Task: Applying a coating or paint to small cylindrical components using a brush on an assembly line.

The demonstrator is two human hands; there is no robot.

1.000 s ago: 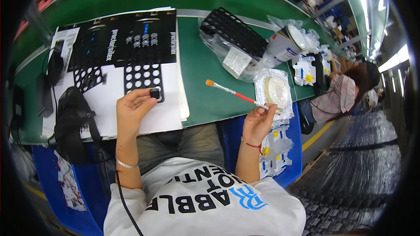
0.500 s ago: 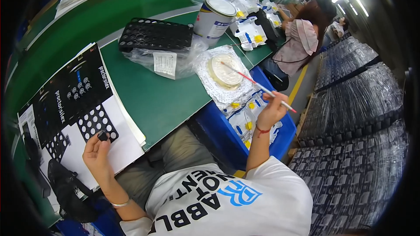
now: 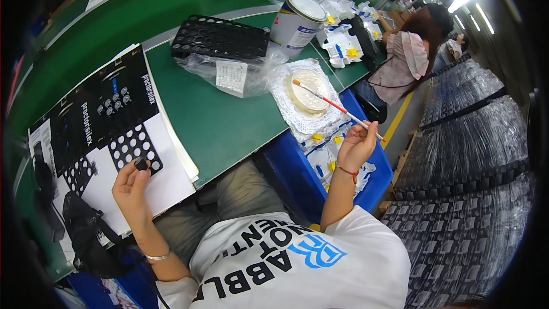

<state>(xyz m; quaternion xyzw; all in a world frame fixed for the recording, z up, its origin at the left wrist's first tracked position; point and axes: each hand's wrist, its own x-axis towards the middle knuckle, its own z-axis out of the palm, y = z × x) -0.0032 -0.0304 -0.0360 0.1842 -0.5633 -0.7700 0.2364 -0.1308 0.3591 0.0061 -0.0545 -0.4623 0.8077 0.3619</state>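
Between the fingertips of my left hand [image 3: 131,186] is a small black knob-like piece [image 3: 141,163], held over a printed cardboard sheet [image 3: 171,178]. My right hand [image 3: 358,141] grips the rear part of a thin paintbrush [image 3: 357,121] with a red and white handle. Its brown bristles lie over a shallow round dish [image 3: 309,92] of pale cream substance, standing on a crumpled white printed sheet [image 3: 282,98]. Whether the bristles touch the substance I cannot tell. Just beyond the left fingers lies a black panel with rows of white circles [image 3: 136,147].
A black tray with round holes [image 3: 220,39] rests on clear plastic by a metal can [image 3: 297,25]. A blue bin [image 3: 374,178] of white parts stands at the table's right edge. Another person [image 3: 400,63] sits beyond; wrapped stacks [image 3: 457,206] line the right.
The brush tip has drawn back slightly across the dish, toward its left edge, and its bristles now show plainly. The whole view has shifted a little. Both hands keep their holds.
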